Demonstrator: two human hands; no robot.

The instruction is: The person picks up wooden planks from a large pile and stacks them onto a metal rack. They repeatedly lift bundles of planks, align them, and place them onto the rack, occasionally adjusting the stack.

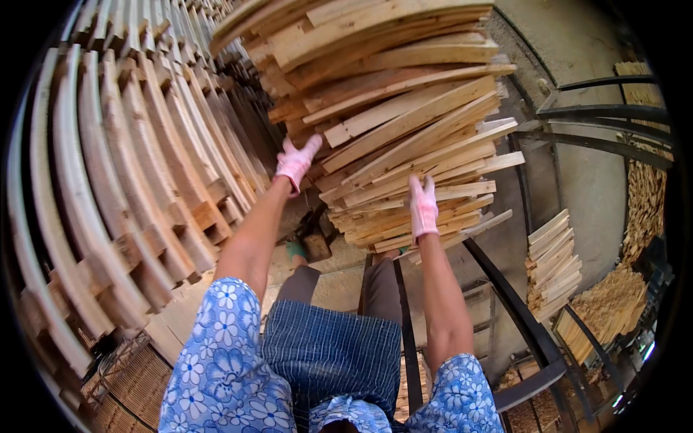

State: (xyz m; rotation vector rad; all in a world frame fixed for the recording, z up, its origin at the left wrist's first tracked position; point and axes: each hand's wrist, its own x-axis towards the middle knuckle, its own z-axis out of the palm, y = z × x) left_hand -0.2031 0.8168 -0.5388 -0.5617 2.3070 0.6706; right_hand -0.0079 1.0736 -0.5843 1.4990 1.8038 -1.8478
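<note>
A big heap of loose sawn wooden planks [404, 108] lies in front of me, layered at uneven angles. My left hand [296, 164], in a pink work glove, reaches to the left ends of the planks with its fingers spread. On the right, my right hand [424, 206], gloved the same way, is over the nearer planks, its fingers stretched out and slightly apart. Neither hand is wrapped round a plank. Whether the fingertips touch the wood is hard to tell.
Tall stacks of wooden pallets [137, 159] rise close on the left. Dark metal frame bars [516, 310] stand at the right, beside a smaller plank pile [552, 263]. More stacked wood [606, 307] lies farther right. My feet are on the floor below the heap.
</note>
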